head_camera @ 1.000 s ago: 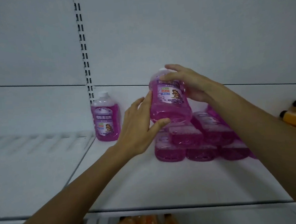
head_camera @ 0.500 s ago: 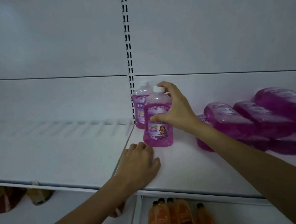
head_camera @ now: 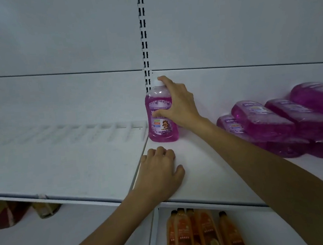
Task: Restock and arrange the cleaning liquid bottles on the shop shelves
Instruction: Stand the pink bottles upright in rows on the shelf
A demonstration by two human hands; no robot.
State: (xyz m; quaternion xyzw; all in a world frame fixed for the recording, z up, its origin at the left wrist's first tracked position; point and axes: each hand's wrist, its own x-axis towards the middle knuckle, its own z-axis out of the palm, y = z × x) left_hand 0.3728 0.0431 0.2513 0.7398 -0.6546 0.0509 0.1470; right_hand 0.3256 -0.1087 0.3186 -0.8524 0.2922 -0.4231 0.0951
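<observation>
Upright purple bottle [head_camera: 162, 120] label: "FLOOR CLEANER"; Chinese characters below, apparently illegible.

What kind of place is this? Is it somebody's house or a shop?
Most likely a shop. White shelves sit against a slotted upright, like store racking. Matching pink floor cleaner bottles lie piled on one shelf, and matching orange bottles stand in a row on the shelf below.
</observation>
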